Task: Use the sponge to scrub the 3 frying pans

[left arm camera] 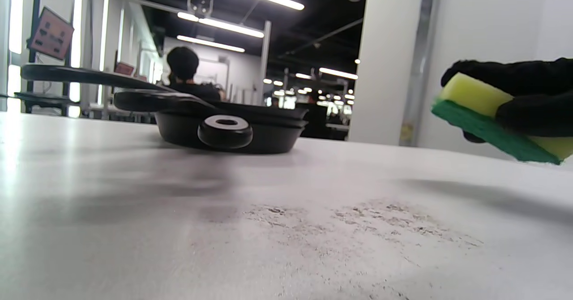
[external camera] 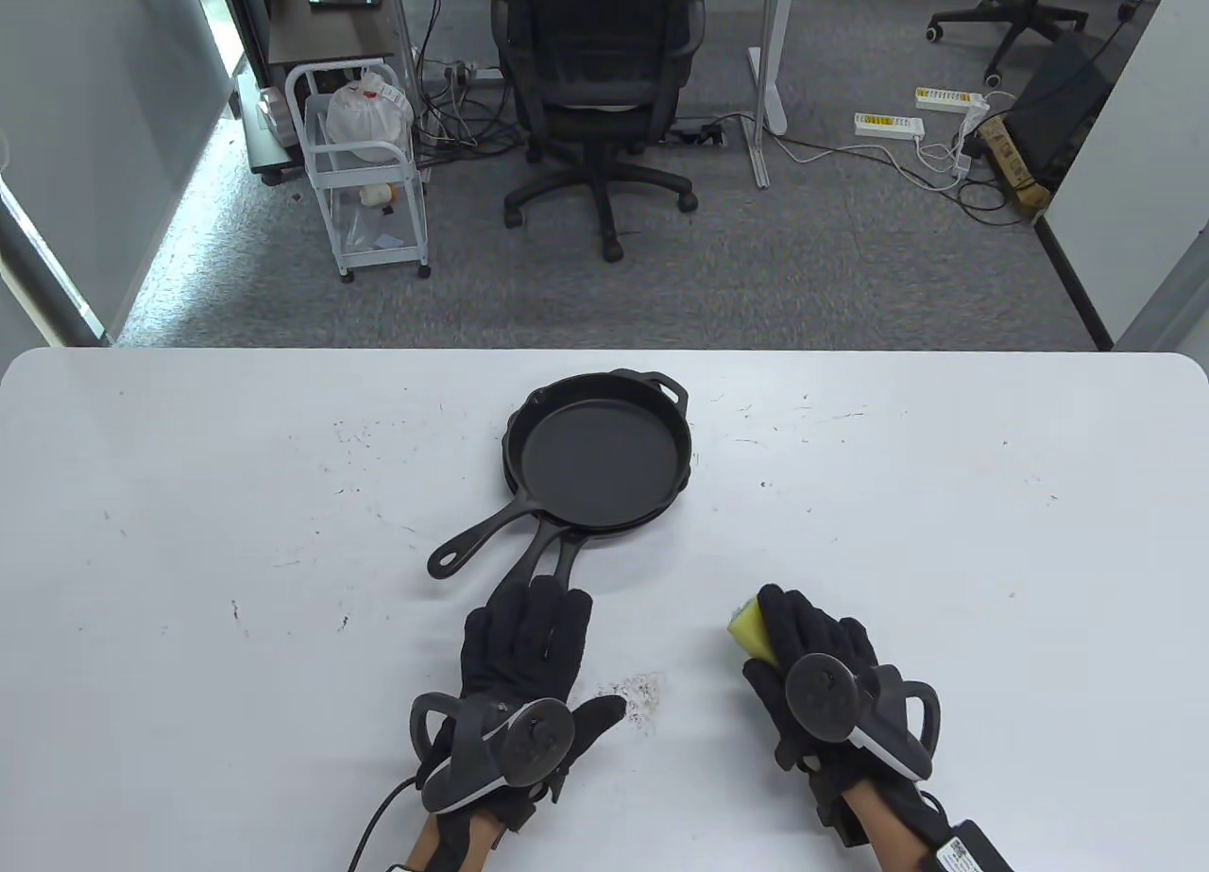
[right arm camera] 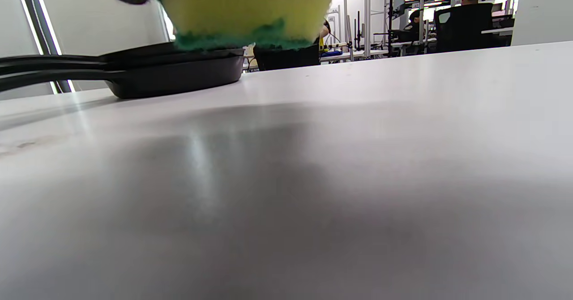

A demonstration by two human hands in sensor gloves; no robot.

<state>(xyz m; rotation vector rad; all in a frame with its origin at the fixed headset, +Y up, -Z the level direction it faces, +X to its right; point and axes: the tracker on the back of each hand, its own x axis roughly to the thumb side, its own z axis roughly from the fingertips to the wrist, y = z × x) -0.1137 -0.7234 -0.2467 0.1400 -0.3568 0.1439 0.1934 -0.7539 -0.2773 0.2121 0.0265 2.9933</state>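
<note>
Stacked frying pans sit at the table's centre, handles toward lower left. My left hand lies below them; my right hand, lower right, holds the sponge.

Three black cast-iron frying pans are stacked one inside another, upright on the white bench, ahead of both grips. Their long handles are fanned out toward the left grip, whose straight fingertips lie at the ends of the two lower handles. A yellow sponge with a green scouring face is pinched in the right grip, green side down, raised just off the bench, well apart from the stack.
</note>
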